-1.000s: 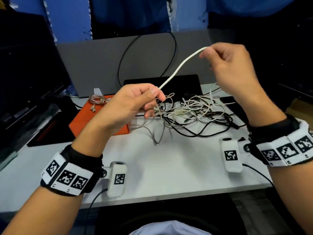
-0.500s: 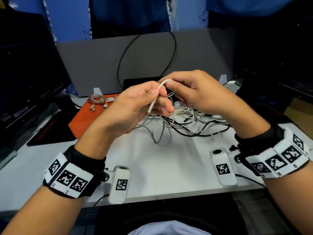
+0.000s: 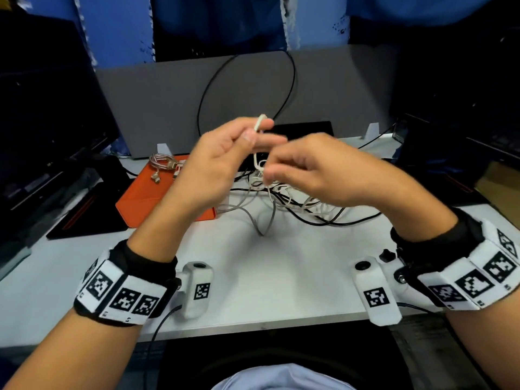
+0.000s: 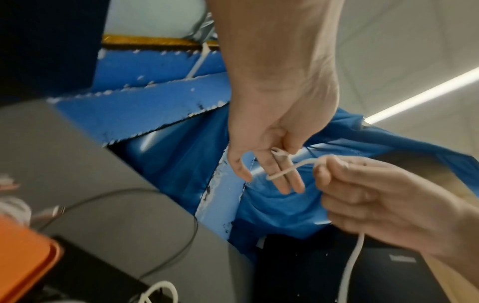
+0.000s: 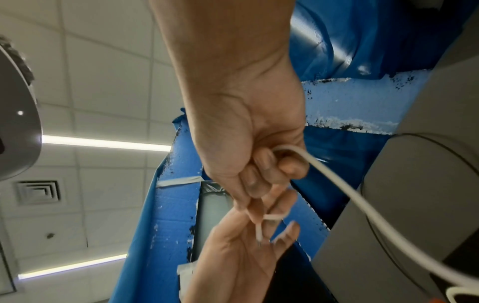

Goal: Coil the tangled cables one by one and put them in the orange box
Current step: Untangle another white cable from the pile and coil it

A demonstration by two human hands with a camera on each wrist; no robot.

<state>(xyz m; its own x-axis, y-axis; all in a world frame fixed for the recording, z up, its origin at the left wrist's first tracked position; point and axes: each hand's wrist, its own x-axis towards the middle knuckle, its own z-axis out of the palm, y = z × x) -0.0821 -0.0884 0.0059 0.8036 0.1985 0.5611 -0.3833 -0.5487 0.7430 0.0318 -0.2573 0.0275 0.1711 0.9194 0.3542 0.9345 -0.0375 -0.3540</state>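
Observation:
A white cable (image 3: 260,123) runs from my left hand (image 3: 247,136) down into the tangle of white, grey and black cables (image 3: 284,198) on the table. In the left wrist view the cable (image 4: 293,166) loops across two straight fingers (image 4: 282,178) of my left hand, and the thumb pins its end. My right hand (image 3: 284,170), blurred, is just right of and below the left, and its curled fingers (image 5: 279,164) grip the same cable (image 5: 362,205). The orange box (image 3: 146,201) lies at left with a coiled pinkish cable (image 3: 163,161) in it.
A dark monitor (image 3: 50,114) stands at the left, with a black pad (image 3: 92,218) before it. The grey partition (image 3: 157,108) at the back has a black cable (image 3: 292,80) looping up it. A black device (image 3: 306,128) sits behind the tangle. The white table (image 3: 267,277) stretches toward me.
My right hand, which held the cable stretched high to the right, came to my left hand and then dropped below it, laying a loop over the left fingers. My left hand rose slightly.

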